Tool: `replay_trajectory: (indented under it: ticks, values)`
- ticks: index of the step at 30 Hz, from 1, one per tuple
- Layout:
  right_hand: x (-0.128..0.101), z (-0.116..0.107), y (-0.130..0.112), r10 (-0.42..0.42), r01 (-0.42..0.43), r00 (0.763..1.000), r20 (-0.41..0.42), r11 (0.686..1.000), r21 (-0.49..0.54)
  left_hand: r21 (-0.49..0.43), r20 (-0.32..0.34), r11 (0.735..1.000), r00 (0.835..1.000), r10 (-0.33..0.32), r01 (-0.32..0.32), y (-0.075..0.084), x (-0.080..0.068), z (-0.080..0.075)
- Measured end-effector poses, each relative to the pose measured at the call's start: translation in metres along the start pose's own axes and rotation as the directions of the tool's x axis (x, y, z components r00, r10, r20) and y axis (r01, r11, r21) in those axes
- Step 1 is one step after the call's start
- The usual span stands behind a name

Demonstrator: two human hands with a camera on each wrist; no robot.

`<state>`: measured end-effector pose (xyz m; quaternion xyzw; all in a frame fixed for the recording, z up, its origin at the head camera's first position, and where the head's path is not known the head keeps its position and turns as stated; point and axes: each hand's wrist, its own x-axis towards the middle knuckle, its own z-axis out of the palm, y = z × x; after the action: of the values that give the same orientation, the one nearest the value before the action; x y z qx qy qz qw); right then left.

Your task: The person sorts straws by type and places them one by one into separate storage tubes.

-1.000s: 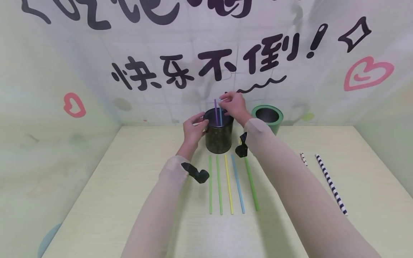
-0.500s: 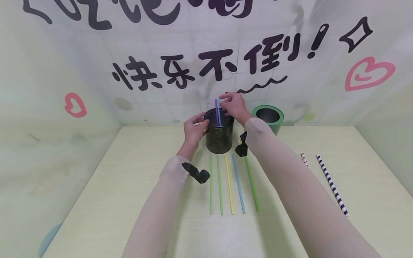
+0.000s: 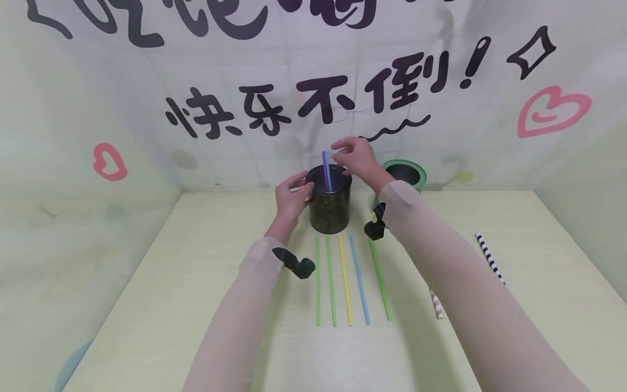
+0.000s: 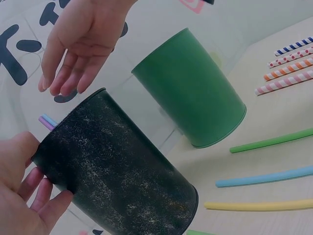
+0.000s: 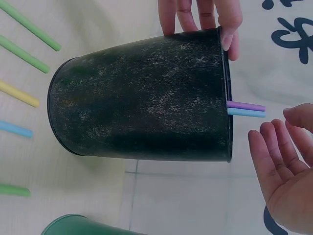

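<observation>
The dark can (image 3: pixel 330 204) on the desk (image 3: pixel 196 283) is steadied by the left hand (image 3: pixel 291 196) curled round its rim, while the right hand (image 3: pixel 355 158) is held empty, fingers loosely spread, above the purple and blue straws (image 3: pixel 325 171) standing inside.

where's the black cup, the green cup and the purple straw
black cup (image 5: pixel 142 98), right wrist view, middle of its side wall
green cup (image 4: pixel 190 90), left wrist view, middle of its side wall
purple straw (image 3: pixel 325 163), head view, the part standing above the black cup's rim
</observation>
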<state>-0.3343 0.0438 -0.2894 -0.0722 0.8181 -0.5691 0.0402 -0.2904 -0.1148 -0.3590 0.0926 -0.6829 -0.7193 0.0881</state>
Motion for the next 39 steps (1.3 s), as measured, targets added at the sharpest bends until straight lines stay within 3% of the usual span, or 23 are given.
replay_trajectory:
  ticks: [4, 11, 19, 32, 39]
  values:
    - [-0.011, -0.005, 0.002, 0.005, -0.004, 0.999, 0.048, 1.000, -0.005, -0.001, -0.006, 1.000, 1.000, -0.009, 0.009, 0.001, 0.000, 0.000]
    - [-0.032, -0.015, 0.015, -0.057, 0.063, 0.991, 0.125, 0.997, -0.050, -0.007, -0.005, 1.000, 1.000, -0.013, 0.013, 0.002, -0.001, 0.000]
    - [-0.057, -0.026, 0.038, -0.058, 0.065, 0.976, 0.212, 0.998, -0.024, -0.005, 0.003, 1.000, 1.000, 0.000, 0.000, 0.000, 0.000, 0.000]
    - [-0.092, -0.031, 0.100, 0.045, -0.043, 0.974, 0.220, 0.999, -0.015, -0.006, -0.010, 1.000, 1.000, 0.012, -0.012, 0.000, 0.000, 0.000]
    - [-0.094, -0.027, 0.131, 0.140, -0.142, 0.980, 0.143, 0.990, 0.003, 0.001, 0.006, 1.000, 1.000, 0.001, -0.001, -0.001, 0.000, 0.000]
